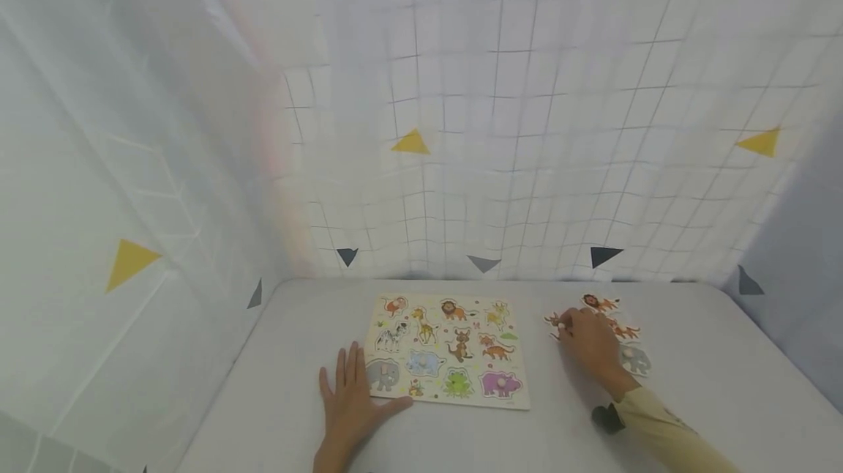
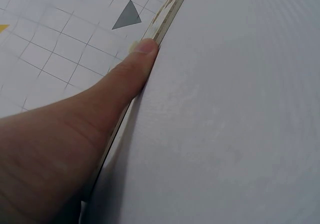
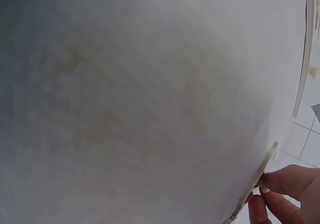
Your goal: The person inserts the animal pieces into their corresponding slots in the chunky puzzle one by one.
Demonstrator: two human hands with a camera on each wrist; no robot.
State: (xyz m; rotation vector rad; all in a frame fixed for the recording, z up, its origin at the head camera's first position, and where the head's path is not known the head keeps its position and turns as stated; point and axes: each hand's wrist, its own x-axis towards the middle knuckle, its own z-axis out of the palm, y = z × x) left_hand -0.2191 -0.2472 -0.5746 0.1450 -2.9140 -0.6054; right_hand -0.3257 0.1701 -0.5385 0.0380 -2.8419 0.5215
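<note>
A wooden animal puzzle board (image 1: 437, 328) lies on the table. My left hand (image 1: 349, 403) rests at its front left corner with fingers spread, and the thumb (image 2: 135, 66) touches the front edge. To the board's right, my right hand (image 1: 589, 341) pinches the small knob of a brown animal puzzle piece (image 1: 555, 321), seen edge-on as a thin wooden piece (image 3: 255, 181) in the right wrist view. Around that hand lie a lion piece (image 1: 601, 303), an orange striped piece (image 1: 624, 329) partly covered by the hand, and an elephant piece (image 1: 634, 359).
The board holds a purple hippo piece (image 1: 500, 384) with a knob, near a green frog (image 1: 457, 382) and a blue animal (image 1: 424, 362). White gridded cloth (image 1: 527, 165) hangs behind the grey-white table (image 1: 461, 440). A dark band (image 1: 607, 419) sits at the right wrist.
</note>
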